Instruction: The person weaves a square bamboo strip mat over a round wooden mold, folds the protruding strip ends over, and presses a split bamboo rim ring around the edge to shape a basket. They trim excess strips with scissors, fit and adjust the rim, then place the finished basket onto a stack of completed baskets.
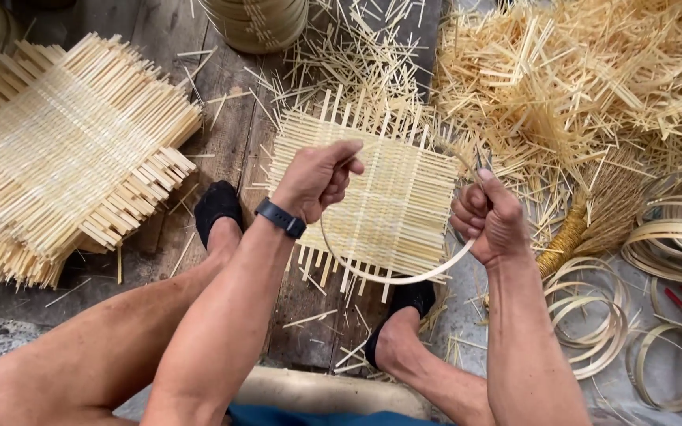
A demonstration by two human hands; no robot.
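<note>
Both hands are bending a thin bamboo strip into a hoop over a square woven mat, so the step in hand looks like shaping a rim to fit that mat. The left hand, with a dark band on its wrist, has its grip closed tight on one end of the strip up near the mat's top left part; the right hand has its grip closed on the other end at the mat's right edge, thumb pressed along it. Between them the strip hangs in a smooth curve that sweeps down past the mat's lower edge, just above the foot in a black sock. The mat lies flat on the dark wooden floor, between that foot and the other black-socked foot, its loose slat ends sticking out on every side. To my eye the curve is only about half closed, so the next move would call for drawing the two ends toward each other until they overlap, with even pressure so the strip bends rather than kinks or snaps. A stack of larger woven mats lies well to the left, a heap of loose splints to the upper right, and finished bamboo rings at lower right.
</note>
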